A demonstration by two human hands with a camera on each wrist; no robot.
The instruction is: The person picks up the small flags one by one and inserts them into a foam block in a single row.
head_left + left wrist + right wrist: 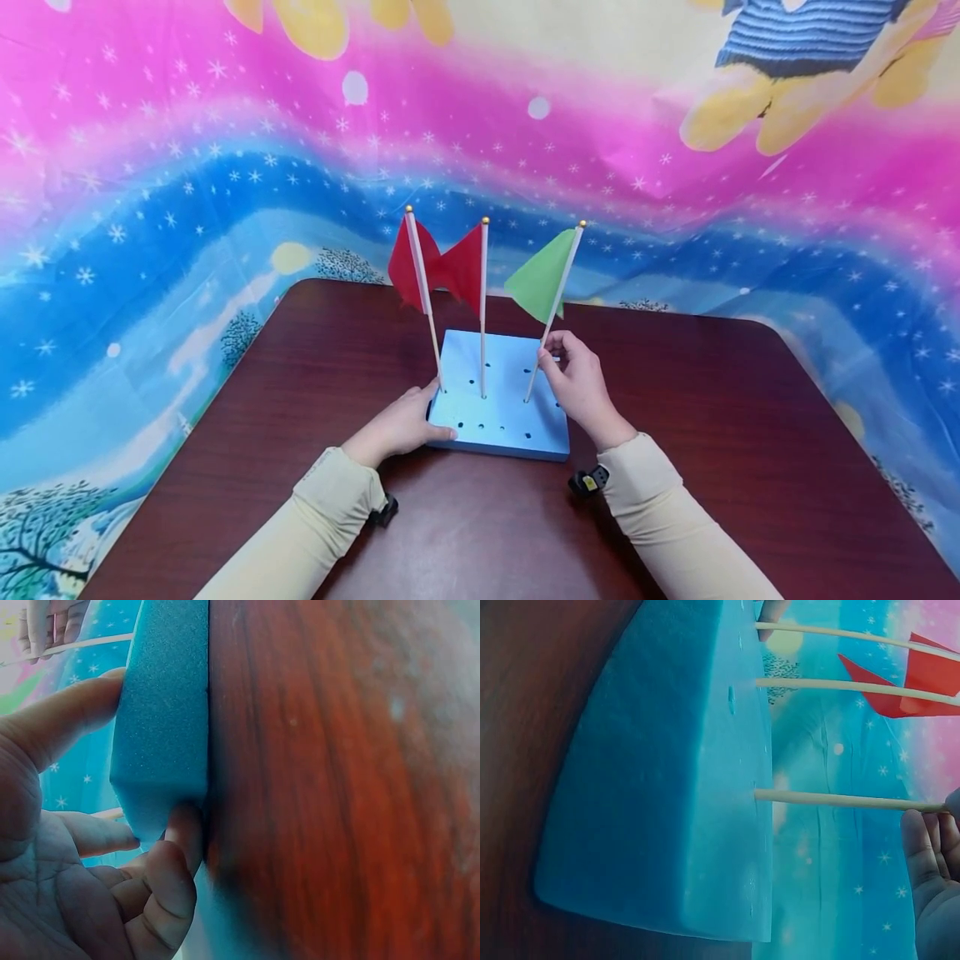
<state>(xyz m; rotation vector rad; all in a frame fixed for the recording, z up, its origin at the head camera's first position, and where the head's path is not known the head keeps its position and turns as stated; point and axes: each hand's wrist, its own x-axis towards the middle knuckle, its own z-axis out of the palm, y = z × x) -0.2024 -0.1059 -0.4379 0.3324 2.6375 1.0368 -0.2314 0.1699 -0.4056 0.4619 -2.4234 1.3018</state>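
A light blue foam board (510,415) with several small holes lies flat on the table. My left hand (399,422) grips its near left corner, thumb on the top face and fingers curled against the side. Two red flags (467,268) on thin wooden sticks stand in holes at the left and middle, the left one tilted. To their right a green flag (542,279) leans rightward, the foot of its stick (840,799) at a hole. My right hand (581,385) pinches that stick partway up between thumb and fingers.
The dark reddish-brown wooden table (315,358) extends around the board. Behind it hangs a colourful backdrop (480,150) with snowflakes and cartoon figures. Black wrist straps (588,481) sit at both cream sleeves.
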